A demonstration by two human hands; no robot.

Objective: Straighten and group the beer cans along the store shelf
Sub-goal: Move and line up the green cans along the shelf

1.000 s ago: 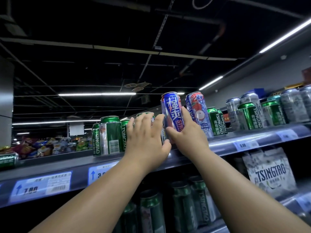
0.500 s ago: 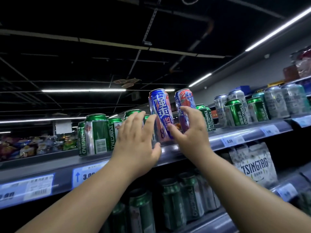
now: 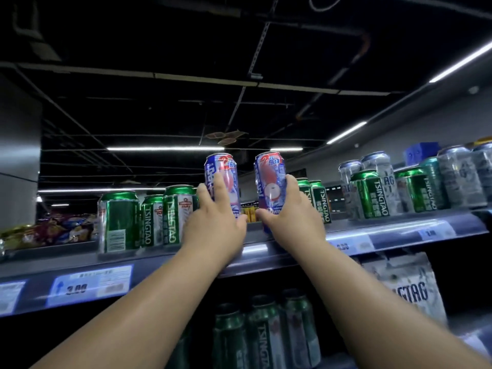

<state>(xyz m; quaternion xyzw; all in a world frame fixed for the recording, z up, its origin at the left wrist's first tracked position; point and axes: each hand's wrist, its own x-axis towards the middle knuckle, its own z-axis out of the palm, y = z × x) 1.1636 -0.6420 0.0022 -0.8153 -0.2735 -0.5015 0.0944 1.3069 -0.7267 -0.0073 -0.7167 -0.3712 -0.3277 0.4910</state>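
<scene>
On the shelf [image 3: 266, 251], each hand grips one blue can: left hand [image 3: 213, 225], right hand [image 3: 292, 219].

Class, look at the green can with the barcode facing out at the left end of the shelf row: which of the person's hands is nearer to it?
Left. The left hand grips a blue can just right of the barcode can; the right hand grips another farther right.

Two tall cans [image 3: 221, 179] at centre — blue, with red-and-pink fruit print. Short cans [image 3: 119, 222] to the left — green, white lettering. Far right cans [image 3: 460, 177] — silver-grey, patterned. Shelf edge [image 3: 266, 257] grey, price tags [image 3: 90, 284] blue-white.
</scene>
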